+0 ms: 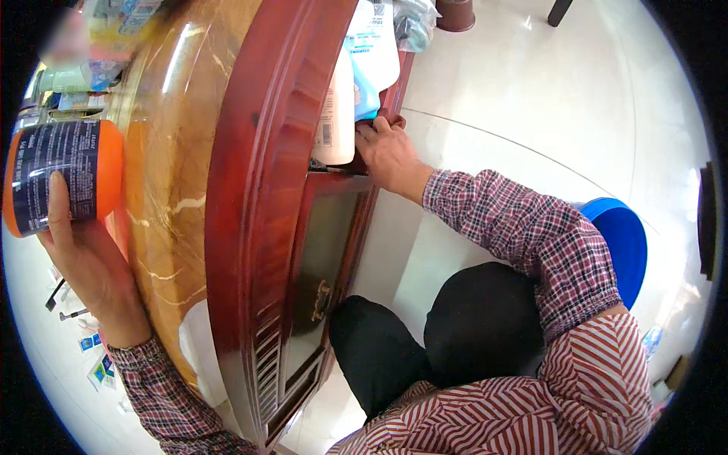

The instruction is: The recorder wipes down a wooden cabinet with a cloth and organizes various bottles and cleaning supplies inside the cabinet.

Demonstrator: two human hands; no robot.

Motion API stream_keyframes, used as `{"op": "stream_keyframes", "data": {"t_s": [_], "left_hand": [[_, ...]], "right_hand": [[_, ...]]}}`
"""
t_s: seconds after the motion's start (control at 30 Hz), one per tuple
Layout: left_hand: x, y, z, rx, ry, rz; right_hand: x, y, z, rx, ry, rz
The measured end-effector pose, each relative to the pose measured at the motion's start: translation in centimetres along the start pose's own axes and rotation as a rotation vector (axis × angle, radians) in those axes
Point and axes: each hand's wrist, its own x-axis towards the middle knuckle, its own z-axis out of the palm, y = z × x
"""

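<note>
Left hand (95, 265) wrapped around orange jar (80, 167) with dark label, at far left side of the marble-look surface (178, 144). Right hand (390, 155) at open wooden drawer (395, 92), fingers bent by its edge, next to cream bottle (340, 121); fingertips partly hidden, can't tell if clamped on anything. Also in drawer: blue bottle (365, 89), just beyond cream one, and white pack (377, 49) farther off. Clear plastic bag (415, 29) at drawer's far end. Blue bucket (628, 246) on floor (516, 98), right, beside right sleeve (523, 227).
</note>
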Motion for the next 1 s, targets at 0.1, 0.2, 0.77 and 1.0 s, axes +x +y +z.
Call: {"op": "stream_keyframes", "data": {"t_s": [0.1, 0.2, 0.77, 1.0], "left_hand": [[-0.5, -0.6, 0.4, -0.019, -0.01, -0.017], [0.0, 0.5, 0.0, 0.0, 0.0, 0.0], [0.7, -0.3, -0.9, -0.008, 0.009, -0.007], [0.3, -0.5, -0.7, -0.105, 0.044, -0.049]], "right_hand": [[-0.7, -0.4, -0.4, -0.068, -0.141, -0.078], [-0.7, -1.7, -0.7, 0.009, -0.186, -0.198], [1.4, -0.2, -1.7, 0.185, -0.362, -0.262], [-0.6, 1.1, -1.2, 0.247, -0.125, -0.295]]}}
